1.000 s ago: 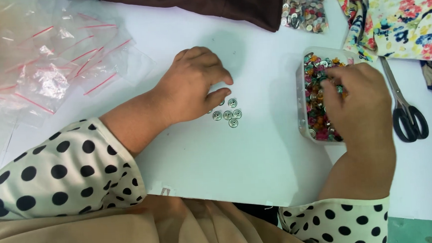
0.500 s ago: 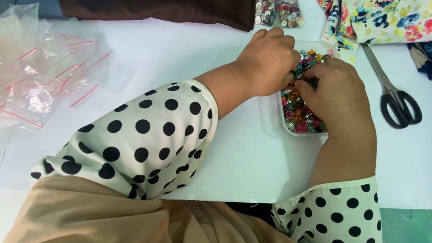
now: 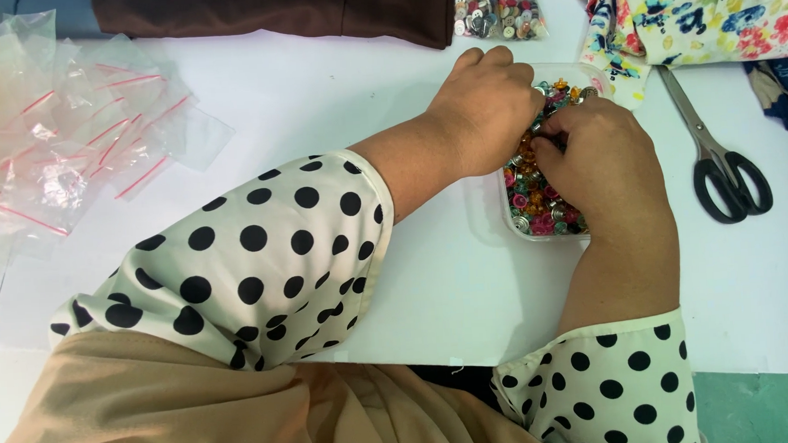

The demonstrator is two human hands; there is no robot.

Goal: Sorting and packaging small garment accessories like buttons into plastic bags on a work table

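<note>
At far left, we saw one heap of clear zip bags (image 3: 58, 149), too overlapped to count. Our left hand (image 3: 483, 118) and right hand (image 3: 612, 174), two in all, met over one clear tray (image 3: 509, 229) at centre right, both with fingers curled narrow into its mixed studs (image 3: 537, 207), too many to count; what they pinched we could not tell. We judged that a nudge from either wrist could tip the tray and scatter studs across the table (image 3: 334, 99). Beyond it sat one bag of buttons (image 3: 499, 5); to the right lay one pair of scissors (image 3: 724, 173) under one floral cloth (image 3: 724, 6).
</note>
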